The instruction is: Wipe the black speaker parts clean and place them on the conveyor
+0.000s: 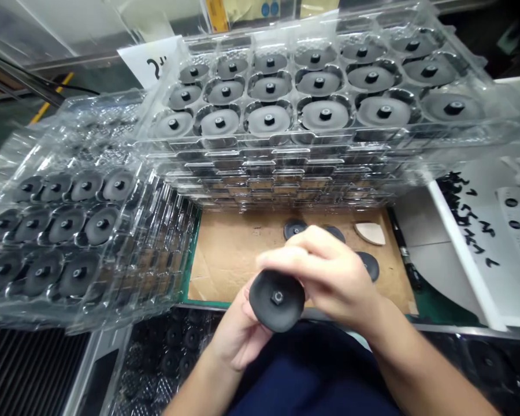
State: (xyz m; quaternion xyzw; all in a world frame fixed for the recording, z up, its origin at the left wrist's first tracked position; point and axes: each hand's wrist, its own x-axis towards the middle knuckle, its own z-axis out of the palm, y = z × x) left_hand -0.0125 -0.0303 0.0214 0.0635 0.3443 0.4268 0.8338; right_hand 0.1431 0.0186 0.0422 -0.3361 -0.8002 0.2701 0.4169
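Note:
Close in front of my body, a black round dish-shaped disc (266, 312) with a small raised stub at its centre faces up toward me, tilted. My left hand (239, 338) grips it from the left and below, the fingers partly hidden behind it. From the upper right, my right hand (333, 271) has its fingers closed on the disc's top and right edge. Beyond the right hand lie loose black discs (295, 227) on the brown cardboard (225, 248), some partly covered by that hand. A pale wedge-shaped piece (370, 233) is near them.
A tall stack of clear plastic trays (286, 156) holding rows of similar discs stands at the back. Another tray stack (125, 242) is at the left. A black marker (401, 242) lies along the cardboard's right side, beside a white panel (463, 254) with handwriting.

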